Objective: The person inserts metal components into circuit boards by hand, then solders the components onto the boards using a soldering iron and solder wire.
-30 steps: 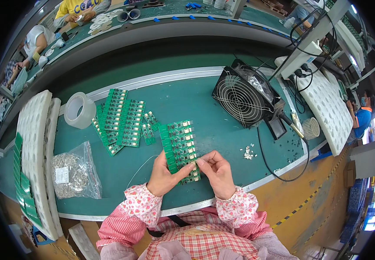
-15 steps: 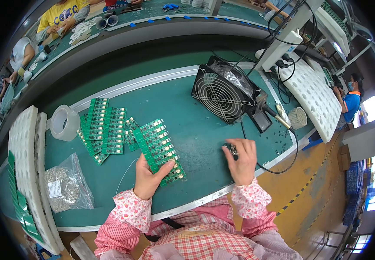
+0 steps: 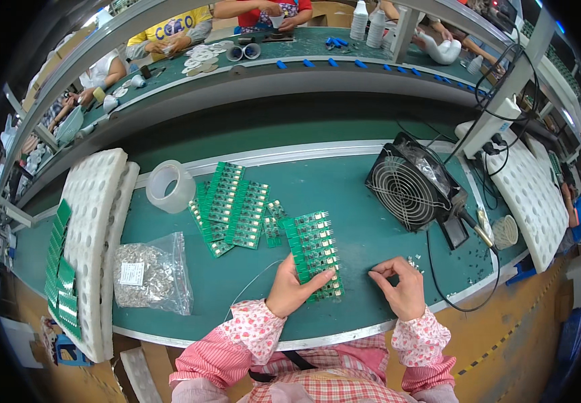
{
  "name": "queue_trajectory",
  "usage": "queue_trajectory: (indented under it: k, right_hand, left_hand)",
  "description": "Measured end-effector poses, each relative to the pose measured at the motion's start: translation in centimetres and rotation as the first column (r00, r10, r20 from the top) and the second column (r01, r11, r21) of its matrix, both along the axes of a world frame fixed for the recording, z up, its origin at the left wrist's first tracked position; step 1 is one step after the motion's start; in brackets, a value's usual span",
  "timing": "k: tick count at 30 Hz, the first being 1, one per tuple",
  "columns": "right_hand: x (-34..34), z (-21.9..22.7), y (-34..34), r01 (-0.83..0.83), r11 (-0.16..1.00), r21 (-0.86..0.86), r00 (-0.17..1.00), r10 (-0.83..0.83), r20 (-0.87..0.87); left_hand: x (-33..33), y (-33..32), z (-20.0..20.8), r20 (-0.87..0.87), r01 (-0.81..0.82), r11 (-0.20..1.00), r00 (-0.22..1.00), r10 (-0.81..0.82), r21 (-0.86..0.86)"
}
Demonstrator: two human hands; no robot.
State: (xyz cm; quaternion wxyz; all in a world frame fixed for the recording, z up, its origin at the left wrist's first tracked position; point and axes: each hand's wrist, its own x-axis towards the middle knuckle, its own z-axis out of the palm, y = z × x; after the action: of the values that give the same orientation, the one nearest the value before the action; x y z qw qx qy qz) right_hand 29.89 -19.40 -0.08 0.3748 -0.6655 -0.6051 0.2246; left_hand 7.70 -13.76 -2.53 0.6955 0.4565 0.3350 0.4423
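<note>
Two bare hands over green bench, near edge. L hand has firm hold of PCB panel: thumb on top face, approx. at lower end; fingers underneath mostly hidden. R hand to R of panel, apart from it, fingers curled, thumb & index tips drawn close; can't tell if they meet or pinch a part.

Panel position: front of bench, approx. mid, betw. hands. Long axis runs near-to-far, far end leaning slightly L; comp. side up, pins pointing R, plain green tabs L.

Vs. 0.5 s ago: R hand then over the small white parts, fingers spread; now nearer panel, fingers gathered, some parts visible just behind it. L hand keeps same hold on panel. View also shifted, more of far bench showing.

Further out: clear bag of small metallic pcs at L; loose PCB stack beyond panel, to L, several panels overlapping at differing angles; tape roll next to stack. Black fan w/ wire guard at far R. Across the gap, far bench w/ co-workers seated, white discs & blue pcs.
</note>
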Motion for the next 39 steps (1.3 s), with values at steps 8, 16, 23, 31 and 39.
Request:
queue_trajectory:
  k: [8,16,23,31,39]
  right_hand:
    - [-1.5,-2.2,0.7,-0.166,0.938,0.304,0.882,0.004,0.471]
    - [-2.1,-2.0,0.3,-0.009,0.977,0.215,0.996,-0.01,0.086]
    - [-4.6,-1.1,0.7,-0.153,0.968,-0.199,0.598,-0.07,-0.798]
    - [-4.8,-1.5,1.2,-0.258,0.94,-0.224,0.536,-0.054,-0.842]
    - [-5.4,-2.2,0.8,-0.103,0.981,-0.162,0.675,-0.051,-0.736]
  left_hand:
    - [-0.2,0.3,-0.1,0.0,-0.034,0.999,0.999,0.034,0.0]
    - [-0.4,0.5,0.2,-0.018,-0.023,1.0,1.0,0.023,0.008]
    - [-0.2,0.2,0.0,-0.044,-0.033,0.999,0.998,0.033,0.019]
    - [-0.4,0.1,0.3,-0.143,-0.032,0.998,0.989,0.04,0.057]
    - [-0.2,0.1,0.8,-0.151,0.058,0.995,0.988,-0.045,0.084]
